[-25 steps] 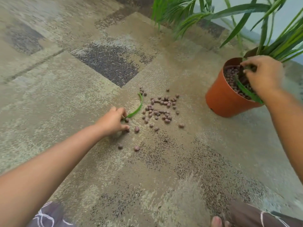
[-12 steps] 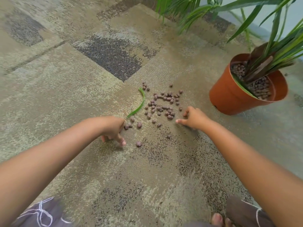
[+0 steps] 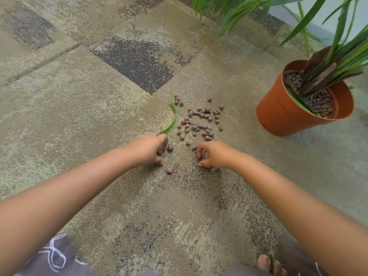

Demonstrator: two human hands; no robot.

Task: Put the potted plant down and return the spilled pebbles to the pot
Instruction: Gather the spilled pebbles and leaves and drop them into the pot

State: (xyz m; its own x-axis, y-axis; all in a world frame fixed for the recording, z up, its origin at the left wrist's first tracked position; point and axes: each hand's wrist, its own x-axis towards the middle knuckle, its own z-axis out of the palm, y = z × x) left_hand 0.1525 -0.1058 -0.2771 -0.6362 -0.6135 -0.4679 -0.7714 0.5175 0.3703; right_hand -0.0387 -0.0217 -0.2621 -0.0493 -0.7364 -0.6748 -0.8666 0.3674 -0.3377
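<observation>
Terracotta-orange plastic pot (image 3: 282, 114) stands on patterned carpet (image 3: 79, 96). Left hand (image 3: 148, 149) curls around small brownish clay pebbles (image 3: 199, 121). Right hand (image 3: 214, 155) pinches at carpet; contents indeterminate.

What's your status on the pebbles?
Both hands down at the pebbles: left hand and right hand curled, picking. Pot on the carpet, upright. Loose leaf beside the pile.

Looks like an indoor spot, maybe an office or a lobby, though a home isn't ruled out. The floor is low-pile patchwork carpet (image 3: 127, 62) in tan, beige and dark grey blocks, the commercial tile kind, running out beyond both hands. Far right of the right hand (image 3: 214, 155) sits an orange plastic pot (image 3: 282, 114) with a leafy houseplant (image 3: 338, 46), and a pale wall (image 3: 326, 14) rises behind it.
</observation>
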